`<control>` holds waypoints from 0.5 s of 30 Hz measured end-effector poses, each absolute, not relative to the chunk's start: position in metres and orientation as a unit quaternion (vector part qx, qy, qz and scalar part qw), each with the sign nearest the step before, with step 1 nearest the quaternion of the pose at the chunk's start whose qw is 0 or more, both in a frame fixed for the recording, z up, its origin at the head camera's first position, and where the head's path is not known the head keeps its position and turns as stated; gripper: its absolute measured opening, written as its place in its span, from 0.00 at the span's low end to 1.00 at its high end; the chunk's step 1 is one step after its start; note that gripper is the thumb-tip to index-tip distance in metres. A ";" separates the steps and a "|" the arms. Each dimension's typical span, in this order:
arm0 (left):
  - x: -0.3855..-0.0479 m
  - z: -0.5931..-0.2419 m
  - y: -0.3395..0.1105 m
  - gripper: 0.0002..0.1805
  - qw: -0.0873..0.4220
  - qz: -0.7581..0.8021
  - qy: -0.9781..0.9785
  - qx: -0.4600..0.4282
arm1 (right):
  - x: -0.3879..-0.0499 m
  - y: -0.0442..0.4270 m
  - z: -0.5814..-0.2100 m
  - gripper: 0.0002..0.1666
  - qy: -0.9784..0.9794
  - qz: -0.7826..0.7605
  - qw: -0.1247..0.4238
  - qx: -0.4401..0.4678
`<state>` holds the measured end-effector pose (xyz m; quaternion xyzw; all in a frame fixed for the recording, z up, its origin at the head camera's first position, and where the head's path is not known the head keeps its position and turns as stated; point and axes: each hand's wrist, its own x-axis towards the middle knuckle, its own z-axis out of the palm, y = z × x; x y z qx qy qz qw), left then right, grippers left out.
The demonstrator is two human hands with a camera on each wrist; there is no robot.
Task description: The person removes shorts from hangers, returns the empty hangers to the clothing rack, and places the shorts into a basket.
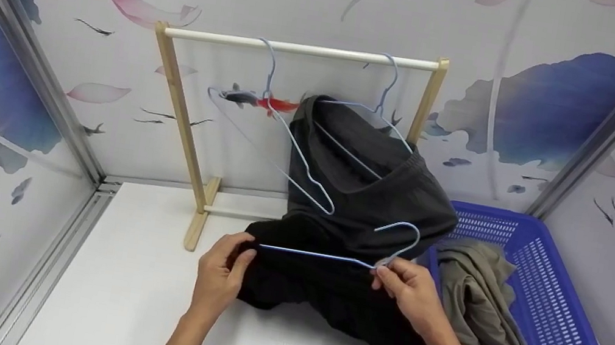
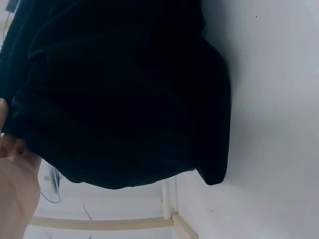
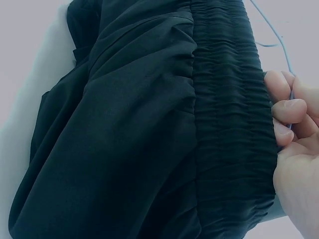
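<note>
Black pants (image 1: 319,292) with a gathered elastic waistband (image 3: 227,114) hang down onto the white table in front of me. My left hand (image 1: 220,273) pinches the waistband's left end between thumb and fingers. A light blue wire hanger (image 1: 307,253) runs along the waistband opening, its left end hidden at the cloth. With my right hand (image 1: 414,294) I grip the hanger just under its hook, which points up and curves left. In the right wrist view, the fingers (image 3: 290,110) of that hand curl round the wire beside the waistband.
Behind stands a wooden rack with a white rail (image 1: 326,52). From it hang a bare blue hanger (image 1: 308,166) and a dark grey garment (image 1: 421,196) on another. At right, a blue basket (image 1: 559,299) holds an olive cloth (image 1: 479,298). Printed panels enclose the table.
</note>
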<state>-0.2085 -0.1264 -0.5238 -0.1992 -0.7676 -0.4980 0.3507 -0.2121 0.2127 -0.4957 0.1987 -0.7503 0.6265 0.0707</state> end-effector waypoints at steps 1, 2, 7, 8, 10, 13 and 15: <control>-0.208 -0.524 -0.126 0.13 0.351 -0.500 -0.768 -0.195 | -0.212 0.213 -0.496 0.11 -0.751 0.626 0.072 0.199; -0.208 -0.525 -0.125 0.12 0.351 -0.502 -0.767 -0.191 | -0.212 0.213 -0.497 0.11 -0.752 0.624 0.074 0.199; -0.208 -0.527 -0.121 0.12 0.365 -0.512 -0.759 -0.169 | -0.211 0.212 -0.497 0.11 -0.753 0.625 0.078 0.189; -0.207 -0.528 -0.120 0.12 0.369 -0.514 -0.757 -0.162 | -0.210 0.211 -0.497 0.11 -0.753 0.626 0.078 0.188; -0.207 -0.527 -0.118 0.12 0.377 -0.519 -0.752 -0.149 | -0.210 0.211 -0.497 0.12 -0.752 0.628 0.076 0.185; -0.205 -0.527 -0.115 0.12 0.376 -0.539 -0.742 -0.132 | -0.209 0.210 -0.496 0.12 -0.753 0.625 0.080 0.190; -0.205 -0.528 -0.113 0.12 0.370 -0.554 -0.735 -0.124 | -0.208 0.210 -0.496 0.12 -0.753 0.623 0.084 0.191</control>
